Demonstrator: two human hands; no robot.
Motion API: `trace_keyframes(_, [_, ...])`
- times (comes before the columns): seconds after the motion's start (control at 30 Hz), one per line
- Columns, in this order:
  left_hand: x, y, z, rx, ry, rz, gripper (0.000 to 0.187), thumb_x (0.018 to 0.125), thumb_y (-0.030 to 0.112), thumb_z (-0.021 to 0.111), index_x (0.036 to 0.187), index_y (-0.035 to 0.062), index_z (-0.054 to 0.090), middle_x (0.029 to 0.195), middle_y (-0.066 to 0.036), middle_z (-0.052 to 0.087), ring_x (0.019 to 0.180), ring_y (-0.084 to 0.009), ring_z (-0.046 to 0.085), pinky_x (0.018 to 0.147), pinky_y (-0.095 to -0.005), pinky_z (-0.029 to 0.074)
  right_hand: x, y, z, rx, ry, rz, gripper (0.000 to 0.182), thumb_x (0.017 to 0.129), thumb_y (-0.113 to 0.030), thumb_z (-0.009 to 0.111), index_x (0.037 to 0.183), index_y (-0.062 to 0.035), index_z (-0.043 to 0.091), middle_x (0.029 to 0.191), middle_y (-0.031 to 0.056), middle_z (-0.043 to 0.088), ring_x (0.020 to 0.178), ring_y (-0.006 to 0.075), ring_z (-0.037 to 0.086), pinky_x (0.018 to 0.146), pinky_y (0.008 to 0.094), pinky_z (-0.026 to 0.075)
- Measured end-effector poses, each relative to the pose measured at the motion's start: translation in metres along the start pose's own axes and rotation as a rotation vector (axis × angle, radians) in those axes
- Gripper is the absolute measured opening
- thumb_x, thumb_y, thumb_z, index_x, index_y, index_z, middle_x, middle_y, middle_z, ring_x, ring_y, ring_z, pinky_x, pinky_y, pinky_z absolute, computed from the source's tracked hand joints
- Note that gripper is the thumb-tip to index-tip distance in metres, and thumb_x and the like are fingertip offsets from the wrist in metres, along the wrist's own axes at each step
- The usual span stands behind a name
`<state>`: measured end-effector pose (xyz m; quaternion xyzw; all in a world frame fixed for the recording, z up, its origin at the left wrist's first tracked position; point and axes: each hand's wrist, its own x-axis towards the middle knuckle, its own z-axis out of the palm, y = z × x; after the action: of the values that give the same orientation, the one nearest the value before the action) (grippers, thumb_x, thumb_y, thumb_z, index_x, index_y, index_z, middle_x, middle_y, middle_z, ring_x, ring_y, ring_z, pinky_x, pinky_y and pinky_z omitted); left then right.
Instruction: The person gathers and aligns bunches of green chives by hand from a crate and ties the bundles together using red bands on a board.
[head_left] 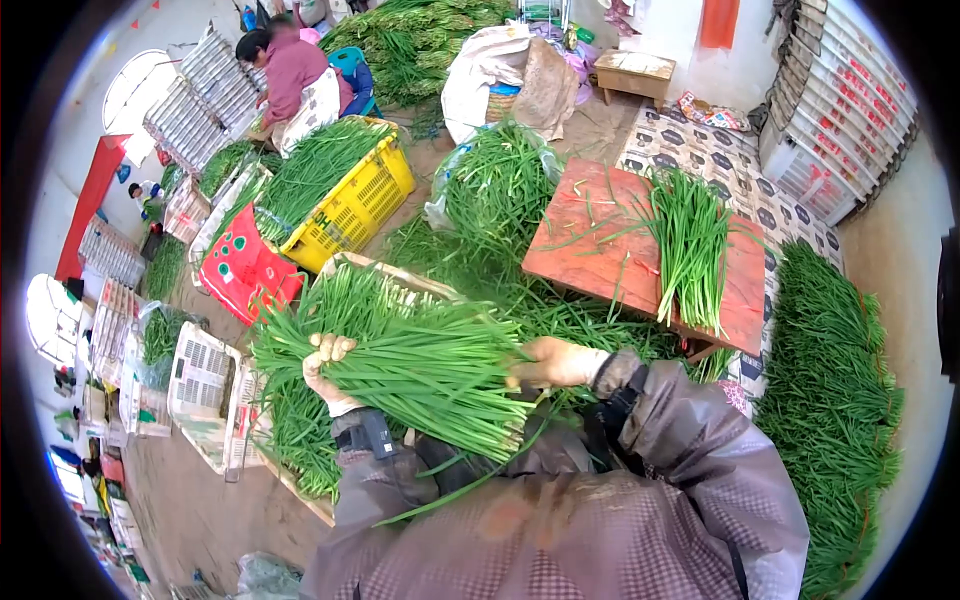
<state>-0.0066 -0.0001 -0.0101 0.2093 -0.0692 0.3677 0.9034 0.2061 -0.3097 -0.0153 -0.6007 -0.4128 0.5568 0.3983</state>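
both hands, left hand and right hand, grip closed round one chive bundle.

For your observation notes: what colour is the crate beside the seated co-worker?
Yellow. The crate, filled with green stalks, shows best in the head view.

My left hand is mostly buried under the bundle of chives; I only see fingertips over the top and a bit of wrist. My right hand has its fingers tucked behind the bundle, so I can't tell the grip. The wooden crate under the bundle is largely covered by greens. The low table has its legs hidden. The other worker is bent over, hands out of sight behind the yellow crate. Print on the stacked boxes is too small to read. The fisheye rim blacks out all corners.
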Motion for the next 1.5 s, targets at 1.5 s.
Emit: trace_keyframes(1.5, [-0.005, -0.003, -0.034, -0.081, -0.056, -0.049, 0.028, 0.077, 0.003, 0.057, 0.104, 0.0089, 0.052, 0.076, 0.001, 0.048, 0.074, -0.0152, 0.048, 0.088, -0.0359, 0.043, 0.021, 0.034, -0.04, -0.005, 0.355, -0.062, 0.038, 0.088, -0.036, 0.064, 0.104, -0.0019, 0.068, 0.086, 0.0091, 0.07, 0.078, 0.0192, 0.063, 0.075, 0.0348, 0.049])
